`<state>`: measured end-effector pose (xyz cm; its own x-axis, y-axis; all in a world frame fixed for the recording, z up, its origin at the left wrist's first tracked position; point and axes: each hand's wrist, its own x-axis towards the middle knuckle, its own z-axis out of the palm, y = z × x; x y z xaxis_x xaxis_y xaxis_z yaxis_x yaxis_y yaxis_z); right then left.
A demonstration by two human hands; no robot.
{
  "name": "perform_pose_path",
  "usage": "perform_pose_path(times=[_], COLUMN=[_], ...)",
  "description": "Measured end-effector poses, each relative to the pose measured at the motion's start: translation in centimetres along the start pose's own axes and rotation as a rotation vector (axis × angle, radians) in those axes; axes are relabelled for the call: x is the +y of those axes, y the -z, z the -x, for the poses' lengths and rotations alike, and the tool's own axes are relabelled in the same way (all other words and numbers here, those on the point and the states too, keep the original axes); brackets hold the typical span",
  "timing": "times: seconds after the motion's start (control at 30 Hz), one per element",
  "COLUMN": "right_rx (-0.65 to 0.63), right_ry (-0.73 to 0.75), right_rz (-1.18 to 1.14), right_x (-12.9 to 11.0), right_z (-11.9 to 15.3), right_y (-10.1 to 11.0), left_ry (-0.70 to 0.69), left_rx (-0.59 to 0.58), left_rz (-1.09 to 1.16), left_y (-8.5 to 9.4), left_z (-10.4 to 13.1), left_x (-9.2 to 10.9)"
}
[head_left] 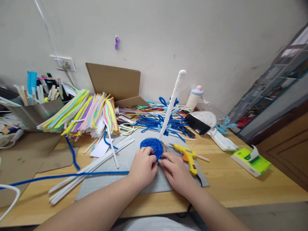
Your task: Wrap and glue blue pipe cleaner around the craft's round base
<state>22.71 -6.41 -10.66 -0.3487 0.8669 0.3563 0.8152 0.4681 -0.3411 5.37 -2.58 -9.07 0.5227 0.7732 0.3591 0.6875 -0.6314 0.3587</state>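
A flat spiral of blue pipe cleaner (150, 146) covers most of a round base, whose brown edge shows at the right. A white-wrapped stick (174, 96) with blue loops around it rises at the far edge of the base. My left hand (143, 165) is closed with its fingertips on the near left of the spiral. A long blue pipe cleaner (103, 173) runs leftward from under this hand. My right hand (176, 173) pinches at the near right rim of the spiral, fingers bent. The fingertips of both hands nearly meet, and what lies beneath them is partly hidden.
A yellow glue gun (189, 155) lies right of my right hand on the grey cutting mat (115, 184). White pipe cleaners (91, 168) lie left. Behind are colourful bundles (81, 115), blue pipe cleaners (154, 122), a phone (197, 124) and a tissue pack (251, 161).
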Motion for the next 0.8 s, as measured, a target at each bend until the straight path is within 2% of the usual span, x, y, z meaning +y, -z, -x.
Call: perform_pose_path(times=[0.23,0.63,0.8], right_rx=[0.000,0.022,0.030], right_ry=[-0.014,-0.006,-0.004], right_rz=[-0.010,-0.023,-0.042], right_x=[-0.03,-0.06,-0.04], right_z=[0.06,0.04,0.08], right_y=[0.05,0.06,-0.06], left_ry=[0.011,0.096,0.048], left_rx=[0.002,-0.026,-0.009], left_rz=[-0.025,0.105,0.088], left_y=[-0.17,0.24,0.33], left_z=[-0.02,-0.10,-0.12], left_x=[-0.15,-0.71,-0.80])
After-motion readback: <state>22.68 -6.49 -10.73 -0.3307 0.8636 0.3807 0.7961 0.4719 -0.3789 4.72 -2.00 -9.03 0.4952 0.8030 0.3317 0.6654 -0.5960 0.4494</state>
